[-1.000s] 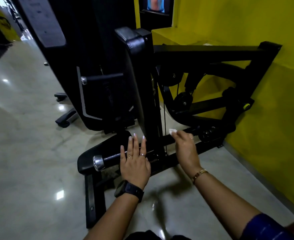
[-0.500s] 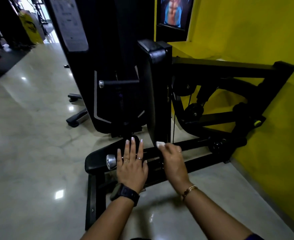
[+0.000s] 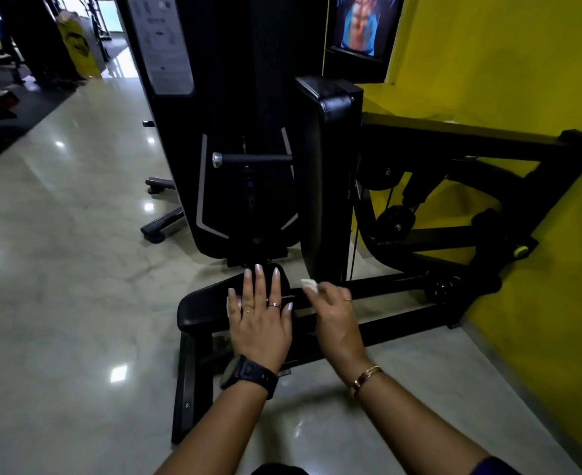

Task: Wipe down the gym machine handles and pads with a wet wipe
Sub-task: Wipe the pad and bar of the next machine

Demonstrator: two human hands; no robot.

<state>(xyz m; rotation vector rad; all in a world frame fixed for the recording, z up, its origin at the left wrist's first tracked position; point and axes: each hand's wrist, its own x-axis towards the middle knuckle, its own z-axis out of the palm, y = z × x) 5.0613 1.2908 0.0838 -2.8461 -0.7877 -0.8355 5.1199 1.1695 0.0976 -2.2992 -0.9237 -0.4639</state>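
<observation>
A black gym machine stands in front of me, with a tall upright pad (image 3: 327, 173) and a low black pad (image 3: 200, 308) near the floor. My left hand (image 3: 260, 320) lies flat on the low handle bar, fingers straight over the low pad, covering most of the bar's chrome end cap (image 3: 228, 305). My right hand (image 3: 335, 313) pinches a small white wet wipe (image 3: 309, 284) against the low horizontal bar (image 3: 385, 282), just below the upright pad. A second handle with a chrome cap (image 3: 218, 159) sticks out higher up on the left.
The machine's black frame (image 3: 471, 138) runs right along a yellow wall (image 3: 522, 63). A weight-stack housing (image 3: 234, 97) rises behind the pads. Base feet (image 3: 161, 231) and a floor rail (image 3: 186, 389) lie on the glossy pale floor. More equipment stands far left.
My left hand slid left along the low bar and now covers its chrome cap. My right hand carried the wipe left toward the upright pad. My view tilted upward.
</observation>
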